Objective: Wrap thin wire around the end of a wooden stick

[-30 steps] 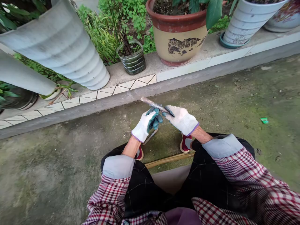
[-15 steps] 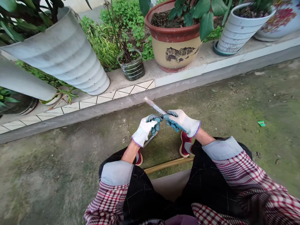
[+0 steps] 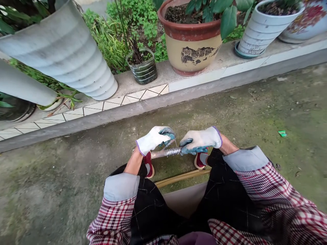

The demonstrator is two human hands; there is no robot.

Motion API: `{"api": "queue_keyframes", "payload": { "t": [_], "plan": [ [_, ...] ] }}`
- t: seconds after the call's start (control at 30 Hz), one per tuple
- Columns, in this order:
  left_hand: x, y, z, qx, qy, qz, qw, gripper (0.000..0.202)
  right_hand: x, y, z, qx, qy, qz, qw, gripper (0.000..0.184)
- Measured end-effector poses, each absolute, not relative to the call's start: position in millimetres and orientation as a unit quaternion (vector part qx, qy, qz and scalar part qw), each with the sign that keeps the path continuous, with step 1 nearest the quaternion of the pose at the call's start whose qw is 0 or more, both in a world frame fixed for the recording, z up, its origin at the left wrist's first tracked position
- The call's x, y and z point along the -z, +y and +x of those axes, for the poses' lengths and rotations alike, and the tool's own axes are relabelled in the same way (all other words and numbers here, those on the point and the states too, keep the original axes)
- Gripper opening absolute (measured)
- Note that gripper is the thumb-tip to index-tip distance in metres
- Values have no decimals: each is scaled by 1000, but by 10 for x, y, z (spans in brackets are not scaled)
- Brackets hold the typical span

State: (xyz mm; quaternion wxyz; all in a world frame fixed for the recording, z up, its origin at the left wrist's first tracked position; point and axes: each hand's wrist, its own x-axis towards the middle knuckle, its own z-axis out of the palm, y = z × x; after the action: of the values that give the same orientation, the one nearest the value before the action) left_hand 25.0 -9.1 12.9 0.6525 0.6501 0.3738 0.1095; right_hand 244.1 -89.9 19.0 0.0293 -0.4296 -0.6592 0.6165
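Note:
Both my hands wear white knit gloves with blue-grey coated palms. My right hand (image 3: 198, 141) is closed around one end of a pale stick (image 3: 158, 154), which lies nearly level and points left. Silver wire (image 3: 172, 151) is wound in a tight coil around the stick just beside my right fingers. My left hand (image 3: 159, 137) is closed above and left of the coil. A thin strand of wire stretches between its fingertips and the coil. Below those fingers a greyish rod-like piece shows, partly hidden; I cannot tell whether my left hand grips it.
A yellowish bamboo-like pole (image 3: 181, 177) lies between my red shoes. Ahead runs a low tiled ledge (image 3: 143, 94) with a tan-and-red pot (image 3: 191, 51), a cut plastic bottle planter (image 3: 143, 71) and white pots. A green scrap (image 3: 282, 133) lies on the concrete floor at the right.
The wire-wound stick has swung from pointing up and left to nearly level, and lower. My hands have moved apart, and a strand of wire now shows between them.

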Motion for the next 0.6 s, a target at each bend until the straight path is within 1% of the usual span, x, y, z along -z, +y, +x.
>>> {"api": "queue_keyframes", "payload": {
  "t": [0.03,0.1,0.13,0.2,0.27,0.33,0.37,0.43,0.5,0.6],
  "plan": [
    [-108,-103,239,-85,379,662,641,15,-152,-885,2405,-551,-690,-470,-13,21],
    [-41,-135,245,-70,392,678,618,12,-72,-843,2339,-421,-710,-560,-74,15],
    [-5,-153,262,-74,398,681,610,11,-35,-814,2321,-374,-704,-598,-88,14],
    [44,-182,315,-99,421,669,605,10,18,-745,2336,-326,-678,-653,-87,20],
    [51,-192,374,-142,462,628,610,22,35,-681,2404,-284,-665,-687,-65,28],
    [32,-180,418,-185,489,580,624,33,22,-638,2481,-248,-659,-710,-32,33],
    [21,-170,432,-198,490,562,637,34,10,-628,2509,-235,-654,-718,-15,33],
    [4,-157,447,-208,473,538,666,28,-16,-622,2536,-227,-643,-731,18,32],
    [-6,-161,452,-203,450,526,692,22,-43,-627,2529,-236,-634,-734,61,29],
    [-27,-193,460,-203,422,513,719,22,-88,-642,2493,-274,-616,-725,139,26]
  ]
}}
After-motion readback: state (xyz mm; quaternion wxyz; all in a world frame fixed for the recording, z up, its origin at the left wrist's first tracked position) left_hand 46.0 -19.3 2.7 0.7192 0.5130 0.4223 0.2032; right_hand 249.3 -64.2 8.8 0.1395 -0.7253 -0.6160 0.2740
